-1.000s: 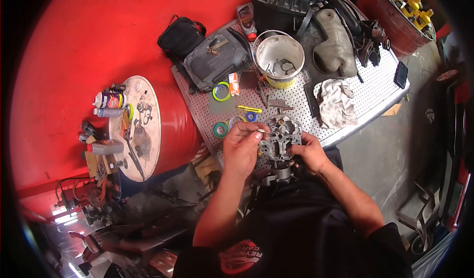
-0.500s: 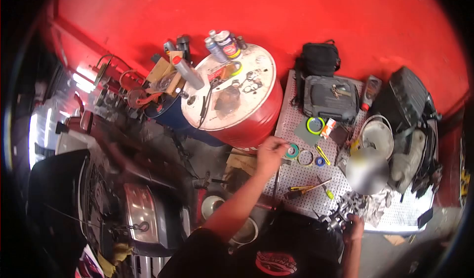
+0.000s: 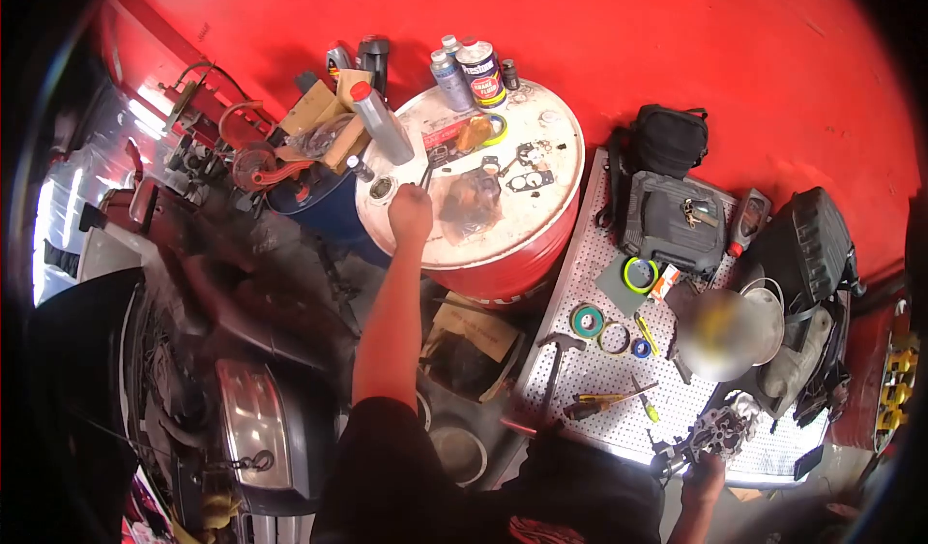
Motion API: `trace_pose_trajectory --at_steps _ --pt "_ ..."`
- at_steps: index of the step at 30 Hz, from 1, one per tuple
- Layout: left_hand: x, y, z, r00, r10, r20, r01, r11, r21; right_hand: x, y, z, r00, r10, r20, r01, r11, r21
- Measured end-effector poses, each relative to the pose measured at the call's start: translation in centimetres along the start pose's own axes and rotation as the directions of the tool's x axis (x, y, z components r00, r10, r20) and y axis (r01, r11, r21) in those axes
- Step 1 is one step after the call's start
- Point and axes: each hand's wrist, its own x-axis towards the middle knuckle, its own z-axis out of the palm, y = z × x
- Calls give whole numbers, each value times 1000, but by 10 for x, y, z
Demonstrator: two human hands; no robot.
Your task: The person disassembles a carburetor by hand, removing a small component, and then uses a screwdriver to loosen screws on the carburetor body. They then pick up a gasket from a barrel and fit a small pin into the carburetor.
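My left hand (image 3: 410,217) is closed at the near left edge of the white drum top (image 3: 522,230), around a thin dark tool (image 3: 426,175) whose end sticks out beyond the fingers. Its exact kind cannot be made out. Low on the right, my right hand (image 3: 704,481) grips a metal carburetor (image 3: 720,433) over the near edge of the perforated metal table (image 3: 604,380). On the drum lie gaskets (image 3: 530,178) and a crumpled clear plastic bag (image 3: 471,201). A grey bottle with a red cap (image 3: 382,126) stands just beyond my left hand.
A brake fluid can (image 3: 481,72) and spray cans stand at the drum's back. The table holds a hammer (image 3: 556,360), green tape (image 3: 587,321), a yellow cutter (image 3: 647,333), screwdrivers (image 3: 604,401) and a black case (image 3: 674,220). A vehicle headlight (image 3: 254,418) is at left.
My left hand has moved from beside the green tape on the table, left and away from me, to the dark tool on the drum. My right hand still holds the carburetor. The view has shifted.
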Motion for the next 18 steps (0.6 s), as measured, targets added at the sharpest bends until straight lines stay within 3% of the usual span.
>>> trace_pose_trajectory --at_steps 5,8,9,12,14,15,16,17,18 --pt "35 -14 36 962 34 270 -83 982 171 -7 -1 16 992 47 -119 -48 999 -10" --pt "47 -7 44 919 -45 391 -57 968 245 -5 -3 24 985 56 -161 -72 992 -99" --pt "52 -7 44 916 21 401 -129 961 245 -4 -1 19 987 58 -153 -73 993 -97" --pt "58 4 39 960 32 279 -102 966 238 4 2 12 985 73 -154 -92 989 -114" --pt "64 14 37 975 51 215 -77 990 115 4 2 15 994 -61 -89 11 880 -475" --pt "64 23 33 983 54 178 -62 997 41 3 2 14 987 -160 31 128 641 -757" --pt "63 36 26 989 52 139 -48 998 -31 8 3 15 985 -161 66 153 622 -768" --pt "56 57 12 994 56 92 -30 965 -259 12 4 16 982 -162 101 179 602 -778" --pt "45 87 -9 998 51 44 -24 880 -474 23 7 17 995 -94 36 99 832 -546"
